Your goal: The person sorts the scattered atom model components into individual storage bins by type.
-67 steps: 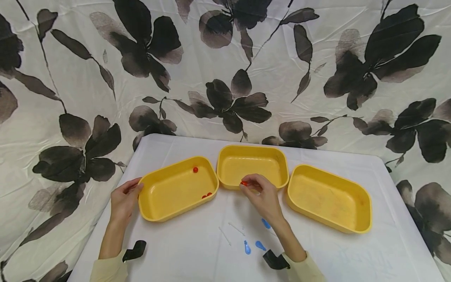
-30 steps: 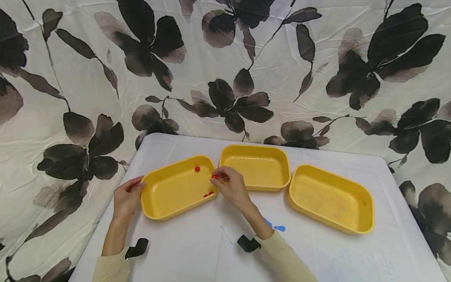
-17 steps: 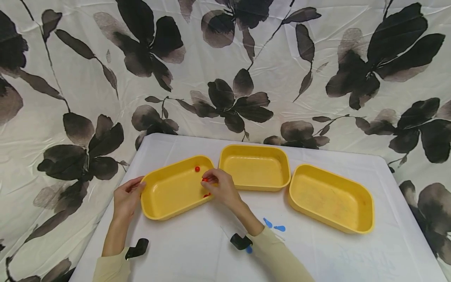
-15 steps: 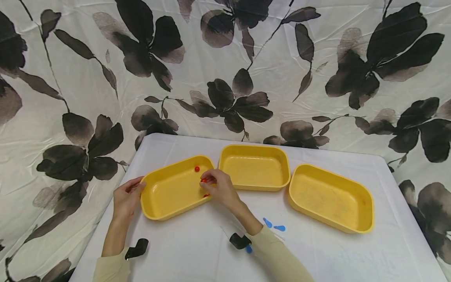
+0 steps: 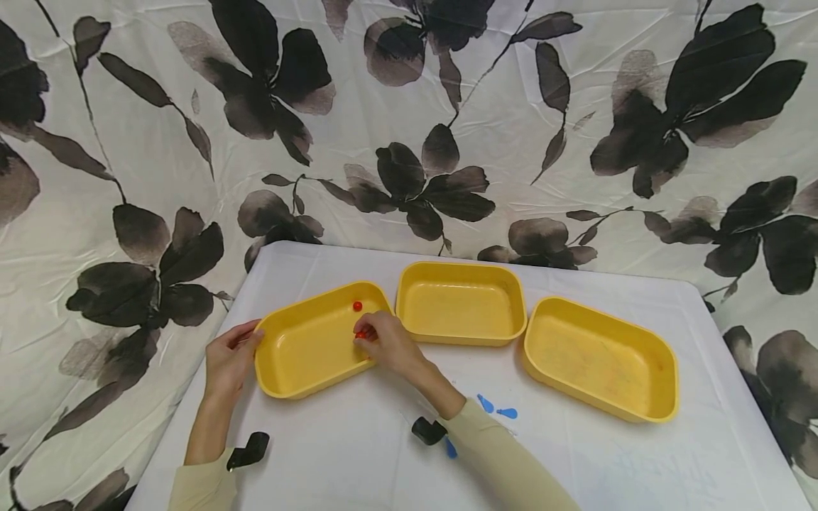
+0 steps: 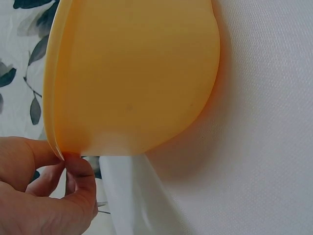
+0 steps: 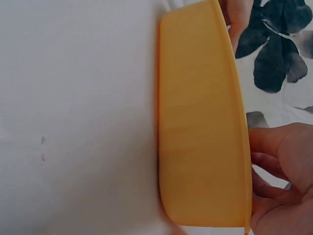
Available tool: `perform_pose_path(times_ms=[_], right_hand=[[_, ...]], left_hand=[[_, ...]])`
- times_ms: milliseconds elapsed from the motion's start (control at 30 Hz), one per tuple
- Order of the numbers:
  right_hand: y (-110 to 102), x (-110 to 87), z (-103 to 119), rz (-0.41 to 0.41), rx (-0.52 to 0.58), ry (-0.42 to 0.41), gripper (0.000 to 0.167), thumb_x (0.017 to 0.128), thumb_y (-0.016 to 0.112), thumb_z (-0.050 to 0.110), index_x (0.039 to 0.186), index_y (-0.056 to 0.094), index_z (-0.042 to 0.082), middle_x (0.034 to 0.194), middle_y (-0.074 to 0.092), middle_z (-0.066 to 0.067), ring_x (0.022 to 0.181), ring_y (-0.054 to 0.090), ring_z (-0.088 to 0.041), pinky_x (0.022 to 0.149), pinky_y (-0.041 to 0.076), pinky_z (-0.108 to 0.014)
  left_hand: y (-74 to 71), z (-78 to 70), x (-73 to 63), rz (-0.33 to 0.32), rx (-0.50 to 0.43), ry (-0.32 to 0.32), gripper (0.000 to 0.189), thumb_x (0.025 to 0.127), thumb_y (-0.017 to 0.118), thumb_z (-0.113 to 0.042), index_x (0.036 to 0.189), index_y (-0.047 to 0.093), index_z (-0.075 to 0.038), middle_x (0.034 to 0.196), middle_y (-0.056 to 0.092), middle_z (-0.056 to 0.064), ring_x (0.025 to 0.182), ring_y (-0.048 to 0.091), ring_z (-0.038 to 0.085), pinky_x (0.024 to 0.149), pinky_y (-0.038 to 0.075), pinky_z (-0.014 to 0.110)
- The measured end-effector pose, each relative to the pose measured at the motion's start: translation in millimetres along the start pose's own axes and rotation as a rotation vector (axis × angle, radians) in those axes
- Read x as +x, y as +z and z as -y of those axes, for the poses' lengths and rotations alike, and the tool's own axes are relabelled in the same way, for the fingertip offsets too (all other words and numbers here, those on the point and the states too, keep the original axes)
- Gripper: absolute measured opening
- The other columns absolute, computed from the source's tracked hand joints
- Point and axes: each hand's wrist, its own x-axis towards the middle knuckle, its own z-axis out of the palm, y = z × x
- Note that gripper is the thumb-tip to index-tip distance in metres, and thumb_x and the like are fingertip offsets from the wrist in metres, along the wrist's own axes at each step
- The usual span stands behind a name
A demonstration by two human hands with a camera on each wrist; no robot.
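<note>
My left hand [image 5: 230,358] pinches the left end rim of the left yellow tub [image 5: 307,341]; the left wrist view shows thumb and fingers [image 6: 78,171] on either side of that rim. My right hand [image 5: 393,344] reaches over the tub's right end, with a small red ball [image 5: 361,334] pinched at its fingertips. Another red ball [image 5: 357,306] lies in the tub near the far right corner. The right hand largely hides the tub's near right corner. In the right wrist view the tub wall [image 7: 203,117] hides the fingertips and the ball.
A middle yellow tub [image 5: 463,305] and a right yellow tub [image 5: 601,362] stand alongside on the white tablecloth [image 5: 639,468]. Blue teardrop-shaped pieces [image 5: 486,403] lie nearer the person, some partly behind the right sleeve [image 5: 505,454]. A floral cloth [image 5: 409,106] hangs behind the table.
My right hand has carried the red ball leftward from the middle tub into the left tub's right end, covering the two balls near its front corner. The left hand keeps its grip on the rim.
</note>
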Motion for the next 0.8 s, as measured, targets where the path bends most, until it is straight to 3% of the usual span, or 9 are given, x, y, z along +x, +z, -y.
perform_pose_path(times_ms=[433,600,800], right_hand=[[3.0,10.1,6.7,0.157,-0.273,0.038,0.003,0.092,0.074,0.003,0.093,0.071,0.004,0.084,0.060,-0.002,0.080,0.051,-0.013,0.071,0.043,-0.018],[6.3,15.4,8.7,0.218,-0.238,0.078,0.004,0.092,0.072,0.000,0.092,0.070,0.003,0.081,0.058,-0.001,0.078,0.051,-0.014,0.067,0.042,-0.017],[7.8,19.4,10.5,0.274,-0.189,0.182,0.007,0.092,0.070,-0.004,0.091,0.068,0.002,0.080,0.057,0.000,0.075,0.051,-0.014,0.062,0.041,-0.017]], left_hand=[[-0.1,0.2,0.4,0.000,0.003,-0.005,0.041,0.105,0.060,-0.019,0.143,0.059,-0.002,0.125,0.058,0.009,0.096,0.054,0.012,0.077,0.048,0.004],[-0.7,0.9,1.4,-0.005,0.002,-0.009,0.041,0.105,0.059,-0.019,0.142,0.059,-0.002,0.123,0.058,0.008,0.095,0.055,0.011,0.076,0.048,0.004],[-0.1,0.7,0.6,-0.001,0.004,-0.014,0.041,0.106,0.058,-0.020,0.143,0.059,-0.003,0.126,0.058,0.009,0.097,0.055,0.012,0.077,0.048,0.004]])
